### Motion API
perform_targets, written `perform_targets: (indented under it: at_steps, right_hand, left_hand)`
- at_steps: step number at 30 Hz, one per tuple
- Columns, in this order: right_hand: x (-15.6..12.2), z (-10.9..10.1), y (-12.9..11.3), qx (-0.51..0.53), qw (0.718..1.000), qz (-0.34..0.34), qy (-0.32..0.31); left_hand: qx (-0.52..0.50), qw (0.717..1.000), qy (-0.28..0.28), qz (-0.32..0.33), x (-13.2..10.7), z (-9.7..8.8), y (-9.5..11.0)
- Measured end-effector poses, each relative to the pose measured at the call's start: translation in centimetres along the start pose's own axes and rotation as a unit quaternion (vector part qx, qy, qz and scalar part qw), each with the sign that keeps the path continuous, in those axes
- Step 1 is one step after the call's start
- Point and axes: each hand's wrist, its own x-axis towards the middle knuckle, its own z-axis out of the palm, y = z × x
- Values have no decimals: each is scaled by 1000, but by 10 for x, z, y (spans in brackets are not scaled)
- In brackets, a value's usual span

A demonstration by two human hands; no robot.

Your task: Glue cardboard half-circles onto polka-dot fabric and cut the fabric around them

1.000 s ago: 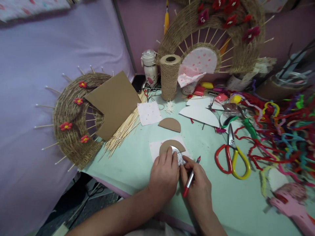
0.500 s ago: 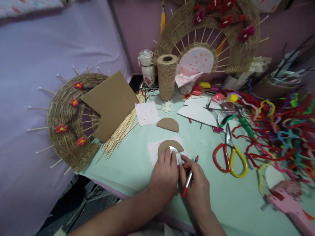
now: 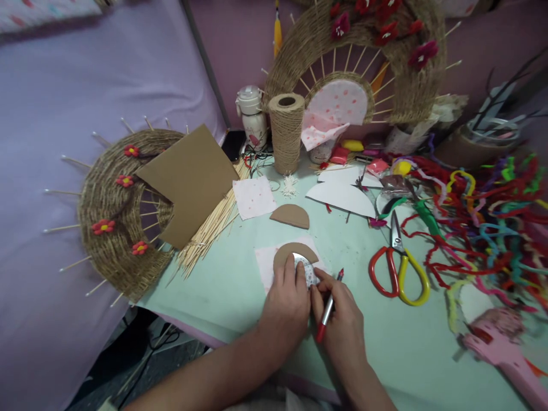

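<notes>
On a pale patterned paper or cloth piece (image 3: pixel 262 264) lies a brown cardboard half-disc (image 3: pixel 295 249). Over it is a small shiny, speckled, rounded piece (image 3: pixel 307 268), partly covered by fingers; its kind is unclear. My left hand (image 3: pixel 286 299) lies on these with fingers stretched, pressing them down. My right hand (image 3: pixel 340 305) grips a silver pen with red ends (image 3: pixel 327 313), tilted across the fingers. Its thumb and index finger are at the right edge of the speckled piece. A second brown half-disc (image 3: pixel 291 216) rests just beyond.
Red-and-yellow scissors (image 3: pixel 398 268) lie to the right, near tangled pipe cleaners (image 3: pixel 492 228) and a pink glue gun (image 3: pixel 500 348). Behind stand a twine spool (image 3: pixel 286 134) and a bottle (image 3: pixel 252 120). Left are thin sticks (image 3: pixel 209 234), a cardboard sheet (image 3: pixel 192 188) and a woven fan (image 3: pixel 107 200).
The view has shifted slightly, so the surroundings sit a little further left. Both hands, the pen and the pieces beneath them show almost no movement.
</notes>
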Motion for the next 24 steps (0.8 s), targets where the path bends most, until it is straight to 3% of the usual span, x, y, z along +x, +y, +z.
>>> perform_targets:
  at_steps: [19,24]
  right_hand:
    - [-1,3,4,2,1000,3,2]
    - [-2,2,5,4,1000,3,0]
  left_hand:
    - [8,999,-32,29,3,-8,-5]
    - [-63,998,-16,-12,4,-8,-10]
